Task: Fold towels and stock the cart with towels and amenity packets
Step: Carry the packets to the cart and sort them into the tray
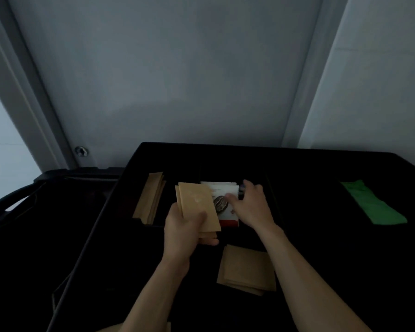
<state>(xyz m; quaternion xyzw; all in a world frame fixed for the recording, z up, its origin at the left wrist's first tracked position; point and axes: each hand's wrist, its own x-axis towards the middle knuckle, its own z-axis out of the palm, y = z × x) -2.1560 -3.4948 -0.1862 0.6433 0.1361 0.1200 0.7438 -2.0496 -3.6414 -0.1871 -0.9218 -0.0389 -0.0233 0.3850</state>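
Observation:
My left hand point(185, 227) grips a small stack of tan amenity packets point(198, 206) above the black cart top point(321, 236). My right hand point(252, 204) reaches into the middle compartment and rests on white packets with a coffee-bean picture and a red band point(222, 204); whether its fingers pinch one is hard to tell. More tan packets stand on edge in the left compartment point(151, 198). Another tan stack point(247, 269) lies flat near me. A folded green towel point(371, 204) lies at the right of the cart.
The cart stands against a pale grey wall or door point(173, 80). A dark handle and bag frame point(41, 185) adjoin the cart's left side. The scene is dim and the black compartments' dividers are hard to make out.

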